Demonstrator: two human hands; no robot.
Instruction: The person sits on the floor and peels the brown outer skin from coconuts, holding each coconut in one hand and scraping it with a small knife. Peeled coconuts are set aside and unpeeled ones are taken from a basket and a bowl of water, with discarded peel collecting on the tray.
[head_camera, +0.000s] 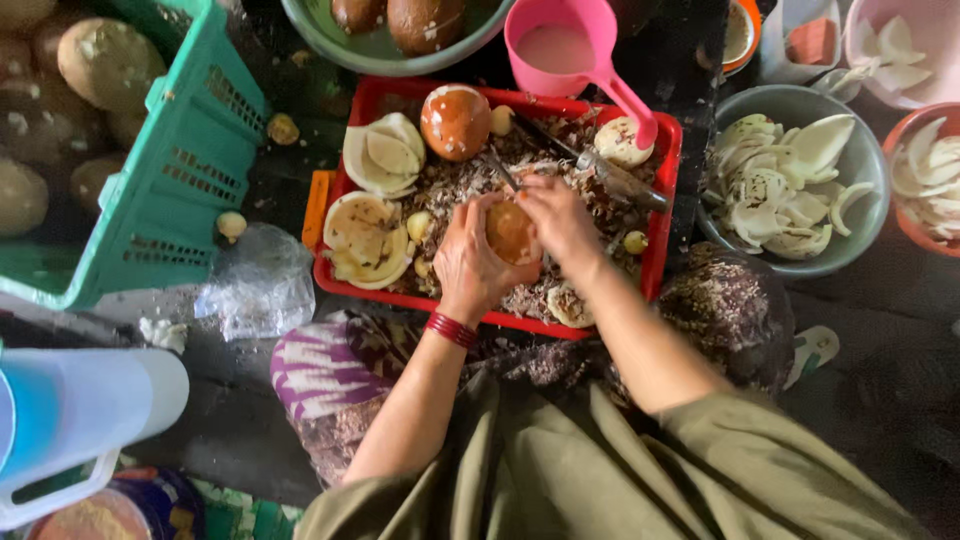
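Note:
My left hand (470, 262) cups a small brown peeled coconut (512, 232) over a red tray (660, 190). My right hand (556, 218) grips a small knife (503, 170) with its blade against the top of that coconut. A red bangle circles my left wrist. In the tray lie brown shavings, another round brown coconut (455, 121), white shell halves (384, 153) and a large knife (610, 175).
A pink scoop (570, 50) with pale liquid rests over the tray's far edge. A grey bowl (860, 160) of white coconut pieces stands at the right, a green crate (170, 190) of coconuts at the left, a green basin (390, 45) behind. A crumpled plastic bag (258, 285) lies left.

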